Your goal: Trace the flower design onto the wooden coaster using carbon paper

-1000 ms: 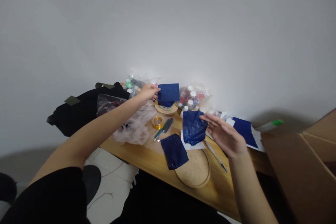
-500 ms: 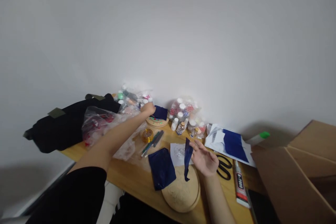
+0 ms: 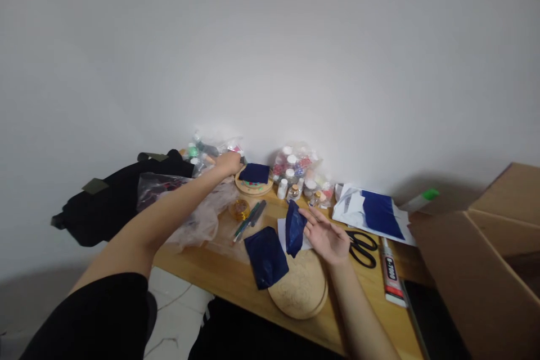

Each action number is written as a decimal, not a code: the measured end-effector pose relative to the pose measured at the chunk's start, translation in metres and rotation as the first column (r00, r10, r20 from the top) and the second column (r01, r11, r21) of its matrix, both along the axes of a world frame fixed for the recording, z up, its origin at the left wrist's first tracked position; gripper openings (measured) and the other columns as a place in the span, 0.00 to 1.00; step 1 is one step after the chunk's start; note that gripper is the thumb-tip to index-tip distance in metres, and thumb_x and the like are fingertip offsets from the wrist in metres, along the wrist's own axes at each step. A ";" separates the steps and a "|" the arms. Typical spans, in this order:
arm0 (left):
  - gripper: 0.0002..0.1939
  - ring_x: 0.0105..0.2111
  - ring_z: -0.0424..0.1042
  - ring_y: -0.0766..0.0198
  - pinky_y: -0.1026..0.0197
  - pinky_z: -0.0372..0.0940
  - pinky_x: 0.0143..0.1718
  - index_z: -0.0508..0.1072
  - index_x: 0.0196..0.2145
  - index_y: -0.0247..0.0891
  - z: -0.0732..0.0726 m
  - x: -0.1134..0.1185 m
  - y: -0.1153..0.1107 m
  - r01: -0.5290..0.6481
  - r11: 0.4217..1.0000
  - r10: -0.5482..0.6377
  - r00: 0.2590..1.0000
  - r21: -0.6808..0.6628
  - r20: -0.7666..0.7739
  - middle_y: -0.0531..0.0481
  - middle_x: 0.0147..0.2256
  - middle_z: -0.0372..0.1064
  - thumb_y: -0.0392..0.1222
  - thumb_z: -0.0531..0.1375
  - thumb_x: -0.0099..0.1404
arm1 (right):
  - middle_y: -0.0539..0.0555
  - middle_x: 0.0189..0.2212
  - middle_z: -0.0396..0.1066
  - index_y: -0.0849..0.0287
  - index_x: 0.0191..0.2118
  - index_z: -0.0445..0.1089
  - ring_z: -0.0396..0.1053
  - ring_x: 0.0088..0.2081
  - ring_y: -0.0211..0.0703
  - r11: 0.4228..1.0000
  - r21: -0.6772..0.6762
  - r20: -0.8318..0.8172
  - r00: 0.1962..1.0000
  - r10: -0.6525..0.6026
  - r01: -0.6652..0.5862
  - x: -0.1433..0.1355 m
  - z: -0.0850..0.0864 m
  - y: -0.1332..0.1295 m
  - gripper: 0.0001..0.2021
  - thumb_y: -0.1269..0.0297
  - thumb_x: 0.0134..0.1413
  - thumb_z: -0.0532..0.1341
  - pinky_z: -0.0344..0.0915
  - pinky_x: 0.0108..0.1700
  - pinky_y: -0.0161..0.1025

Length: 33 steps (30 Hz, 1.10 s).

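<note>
My left hand [image 3: 229, 163] is curled closed at the back of the table, beside the left edge of a dark blue sheet lying on a painted wooden disc [image 3: 253, 186]. Whether its fingers hold anything is hidden. Between the outstretched fingers of my right hand [image 3: 331, 241] hangs a piece of blue carbon paper [image 3: 295, 229], bent and tilted. Below it lies a plain wooden disc [image 3: 300, 287] with faint line drawing. A second dark blue sheet [image 3: 265, 257] overlaps that disc's left edge. White paper [image 3: 282, 229] is partly covered behind the held piece.
Pens [image 3: 250, 219] and a tape roll [image 3: 239, 209] lie left of centre. Bagged paint bottles [image 3: 295, 163] stand against the wall. Black-handled scissors [image 3: 363, 248], a glue tube [image 3: 392, 275] and a cardboard box [image 3: 451, 270] are at right. A black bag [image 3: 113, 197] sits at left.
My left hand has shifted left, off the blue sheet on the painted disc. The carbon paper in my right hand has turned to show more of its face. The view has shifted slightly.
</note>
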<state>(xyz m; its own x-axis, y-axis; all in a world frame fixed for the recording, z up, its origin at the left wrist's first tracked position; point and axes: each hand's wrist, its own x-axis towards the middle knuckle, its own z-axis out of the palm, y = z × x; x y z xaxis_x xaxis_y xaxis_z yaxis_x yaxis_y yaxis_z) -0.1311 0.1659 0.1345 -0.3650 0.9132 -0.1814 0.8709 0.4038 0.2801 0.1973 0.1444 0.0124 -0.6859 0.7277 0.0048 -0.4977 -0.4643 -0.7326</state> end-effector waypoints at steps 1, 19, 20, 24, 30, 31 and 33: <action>0.20 0.49 0.71 0.56 0.48 0.71 0.49 0.68 0.55 0.38 0.006 0.002 -0.005 0.018 1.000 -0.018 0.999 -0.008 0.032 0.44 0.53 0.68 0.49 0.60 0.69 | 0.58 0.54 0.74 0.51 0.48 0.76 0.68 0.53 0.46 1.000 0.004 0.000 1.000 -0.007 0.007 0.000 0.002 -0.001 0.25 0.48 0.43 0.63 0.63 0.57 0.46; 0.15 0.34 0.74 0.62 0.60 0.69 0.37 0.76 0.35 0.35 -0.006 0.112 -0.157 -0.038 0.886 -0.413 0.387 0.462 0.824 0.48 0.33 0.76 0.52 0.62 0.60 | 0.49 0.65 0.63 0.41 0.61 0.64 0.61 0.64 0.48 0.749 0.653 0.094 0.970 -0.226 0.112 -0.004 0.133 -0.068 0.26 0.54 0.56 0.61 0.64 0.62 0.48; 0.15 0.33 0.74 0.63 0.61 0.69 0.36 0.76 0.33 0.35 -0.009 0.113 -0.160 -0.070 0.885 -0.406 0.371 0.461 0.835 0.49 0.32 0.75 0.51 0.62 0.60 | 0.49 0.65 0.61 0.39 0.62 0.63 0.63 0.63 0.48 0.729 0.661 0.100 0.942 -0.321 0.178 -0.004 0.132 -0.071 0.26 0.54 0.56 0.62 0.65 0.62 0.49; 0.15 0.31 0.72 0.64 0.61 0.68 0.34 0.76 0.32 0.35 -0.014 0.119 -0.171 -0.160 0.876 -0.385 0.340 0.456 0.858 0.50 0.30 0.74 0.52 0.63 0.58 | 0.51 0.62 0.65 0.37 0.62 0.61 0.69 0.57 0.47 0.658 0.689 0.201 0.792 -0.577 0.304 -0.005 0.128 -0.076 0.25 0.55 0.59 0.61 0.68 0.58 0.51; 0.13 0.32 0.72 0.63 0.60 0.68 0.36 0.75 0.30 0.37 -0.013 0.131 -0.183 -0.199 0.859 -0.372 0.388 0.471 0.843 0.51 0.29 0.72 0.51 0.64 0.59 | 0.52 0.46 0.77 0.48 0.48 0.75 0.74 0.47 0.44 0.634 0.757 0.288 0.790 -0.541 0.158 -0.016 0.132 -0.089 0.16 0.51 0.55 0.65 0.70 0.53 0.45; 0.13 0.32 0.71 0.63 0.60 0.68 0.36 0.75 0.31 0.37 -0.013 0.132 -0.186 -0.194 0.859 -0.376 0.389 0.474 0.841 0.51 0.29 0.72 0.51 0.64 0.59 | 0.51 0.41 0.77 0.50 0.42 0.77 0.74 0.43 0.42 0.625 0.756 0.291 0.755 -0.588 0.196 -0.018 0.134 -0.091 0.11 0.53 0.54 0.65 0.70 0.51 0.43; 0.14 0.31 0.71 0.63 0.60 0.68 0.35 0.76 0.33 0.37 -0.011 0.133 -0.189 -0.179 0.864 -0.385 0.366 0.470 0.847 0.51 0.29 0.72 0.52 0.64 0.60 | 0.49 0.32 0.76 0.54 0.30 0.76 0.73 0.37 0.38 0.605 0.741 0.287 0.677 -0.677 0.291 -0.022 0.136 -0.094 0.08 0.56 0.54 0.66 0.70 0.47 0.40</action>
